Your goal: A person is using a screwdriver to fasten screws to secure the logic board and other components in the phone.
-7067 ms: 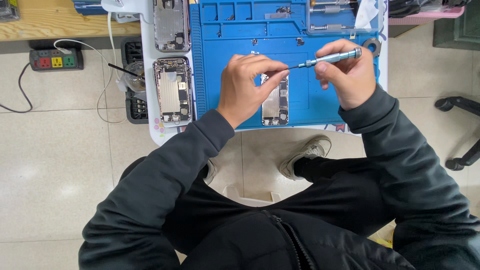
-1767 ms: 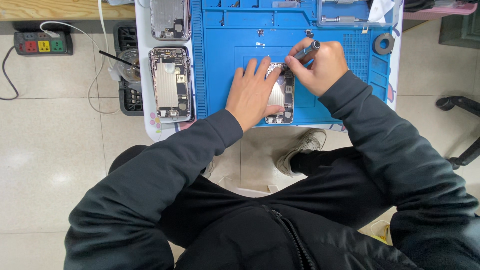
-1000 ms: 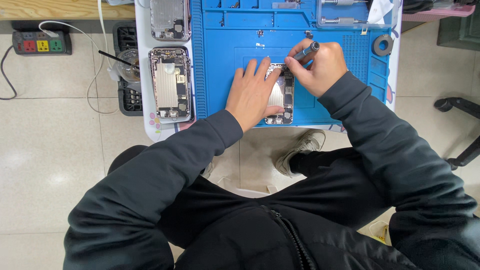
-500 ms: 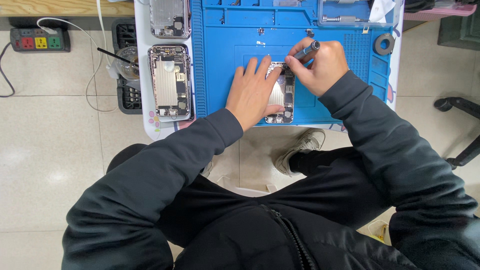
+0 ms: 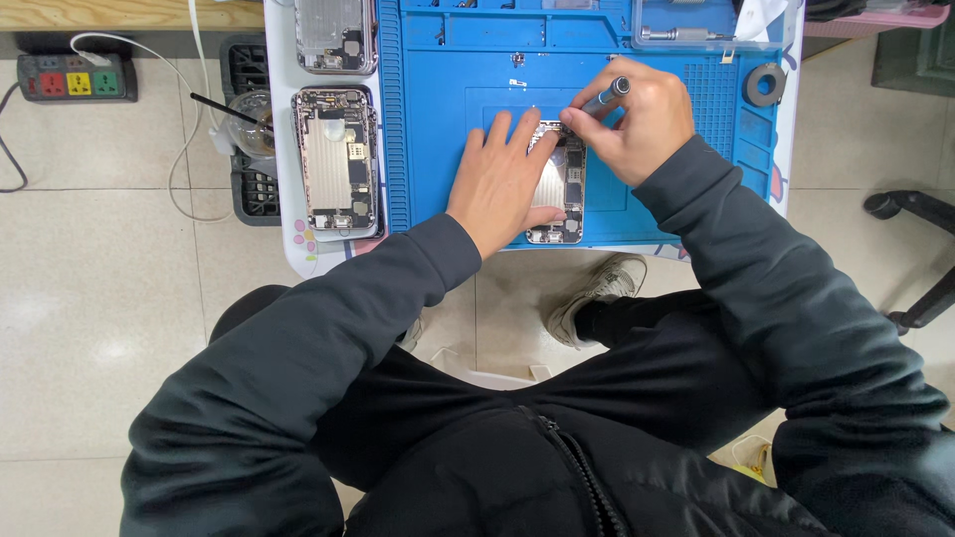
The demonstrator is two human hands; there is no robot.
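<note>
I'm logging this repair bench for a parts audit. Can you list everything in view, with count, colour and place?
Work mat: one, blue, on the table.
Opened phone: one, silver, on the mat under the hands.
Opened phone shells: two, silver, left of the mat, one partly cut off at the top.
Tape roll: one, dark, at the mat's right edge.
Clear tray: one, top right of the mat.
Power strip: one, dark with coloured sockets, on the floor at left.
Chair base: one, black, far right.
Shoe: one, grey, under the table.
Left hand: flat on the phone.
Right hand: grip on a screwdriver, tip at the phone's top.
</note>
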